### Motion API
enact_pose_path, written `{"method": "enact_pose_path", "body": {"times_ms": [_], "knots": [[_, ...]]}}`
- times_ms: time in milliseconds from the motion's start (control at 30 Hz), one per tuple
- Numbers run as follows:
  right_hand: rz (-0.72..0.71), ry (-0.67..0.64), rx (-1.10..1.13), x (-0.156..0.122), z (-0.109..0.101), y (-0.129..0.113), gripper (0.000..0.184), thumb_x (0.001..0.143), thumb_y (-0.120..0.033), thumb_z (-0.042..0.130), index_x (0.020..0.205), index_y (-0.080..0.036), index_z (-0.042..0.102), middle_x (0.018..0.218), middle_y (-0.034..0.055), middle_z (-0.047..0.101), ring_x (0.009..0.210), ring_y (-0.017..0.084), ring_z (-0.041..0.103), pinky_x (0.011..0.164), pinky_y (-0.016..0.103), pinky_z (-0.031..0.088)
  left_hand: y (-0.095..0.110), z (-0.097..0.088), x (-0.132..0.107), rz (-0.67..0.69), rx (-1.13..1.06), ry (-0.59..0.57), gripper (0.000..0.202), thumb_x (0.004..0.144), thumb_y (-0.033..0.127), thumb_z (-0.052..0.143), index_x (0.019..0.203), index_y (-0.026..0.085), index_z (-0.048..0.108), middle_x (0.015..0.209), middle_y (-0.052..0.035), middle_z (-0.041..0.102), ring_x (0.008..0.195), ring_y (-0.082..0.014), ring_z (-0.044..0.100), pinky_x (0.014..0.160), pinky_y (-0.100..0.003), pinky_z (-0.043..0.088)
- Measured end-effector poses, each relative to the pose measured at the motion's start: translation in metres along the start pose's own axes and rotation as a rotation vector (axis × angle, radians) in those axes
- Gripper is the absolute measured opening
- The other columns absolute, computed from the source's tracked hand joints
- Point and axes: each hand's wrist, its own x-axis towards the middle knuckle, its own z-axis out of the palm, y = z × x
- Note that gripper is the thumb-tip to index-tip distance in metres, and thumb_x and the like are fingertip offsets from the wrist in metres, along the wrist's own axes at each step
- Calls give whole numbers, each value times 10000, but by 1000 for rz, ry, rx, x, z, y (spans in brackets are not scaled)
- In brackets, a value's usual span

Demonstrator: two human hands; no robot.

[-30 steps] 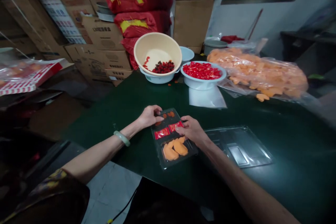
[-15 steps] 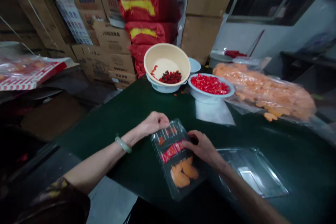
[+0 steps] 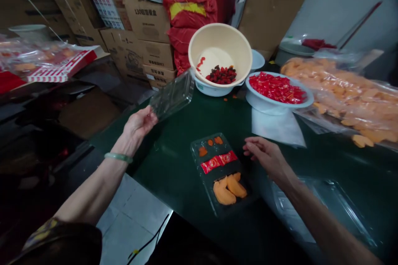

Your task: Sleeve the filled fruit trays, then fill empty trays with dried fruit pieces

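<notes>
A dark green table top carries a bulging clear bag of orange pieces, a cream basin resting in a pale blue bowl, and a white bowl of glossy red sachets. Nearer the person lies a shallow black plastic tray, its long axis running away from the body and leaning slightly left. It holds soft orange slices, two red sachets and small orange bits. The right hand is the nearer, open with fingers loosely spread, just beside the tray's right long edge, apparently not touching. The left hand lifts a rigid clear plastic tray by its corner, though the exact pinch is hard to make out.
</notes>
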Motion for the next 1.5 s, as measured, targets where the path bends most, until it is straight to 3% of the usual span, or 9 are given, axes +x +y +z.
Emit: {"method": "enact_pose_path", "body": {"times_ms": [300,433,600,833,1000,1100,1200,1333,1500], "knots": [[-550,364,-608,143,-6,-89,218,793,-245,478,913,-138,626,831,83,675,751,181,628,719,291,473,-43,-56,-41,208,36,150,166,647,178,727,752,127,609,545,13,573,490,-89,542,488,-155,475],[-454,346,-1095,207,4,-115,293,853,-238,416,1013,-182,654,967,86,684,909,225,616,773,309,443,-46,-59,-42,147,6,208,277,545,242,799,749,161,629,552,20,584,509,-85,543,491,-133,461],[-402,275,-1308,272,25,-116,234,798,-228,507,922,-216,705,929,113,686,952,278,584,812,371,394,-36,-53,-41,36,-26,295,353,431,265,839,702,167,637,539,18,575,501,-97,538,480,-145,468],[-336,257,-1435,310,43,-106,261,739,-116,516,946,-61,664,961,197,655,967,299,569,833,402,376,-38,-54,-43,68,0,290,419,420,269,859,758,162,636,573,15,583,527,-96,541,467,-126,448],[-360,341,-1326,285,41,-112,309,840,-201,452,1073,-59,599,1046,179,626,1012,286,548,850,420,386,-40,-53,-44,156,10,235,142,651,182,728,746,139,631,583,0,578,529,-97,544,490,-154,473],[-576,351,-939,219,40,-111,360,893,-247,359,1021,-27,614,981,129,632,923,178,575,810,322,396,-39,-51,-44,163,-68,229,33,708,119,658,716,133,630,594,12,553,521,-92,535,493,-182,491],[-812,96,-661,116,41,-94,163,785,-282,608,876,-153,650,825,42,645,798,167,580,764,306,441,-35,-51,-44,134,-135,191,84,744,69,600,700,134,631,585,18,527,510,-88,520,492,-202,500],[-710,-252,-603,15,47,-52,34,785,-241,629,797,-216,608,756,20,608,729,165,561,671,298,452,-33,-50,-44,111,-187,134,155,774,39,553,668,131,619,566,17,519,482,-75,498,471,-198,491],[-775,-269,-718,10,66,-20,75,825,-207,594,759,-197,627,792,41,630,835,189,533,768,333,400,-38,-50,-45,161,-156,58,89,744,44,589,693,113,611,570,25,525,487,-74,520,498,-204,505]]}}
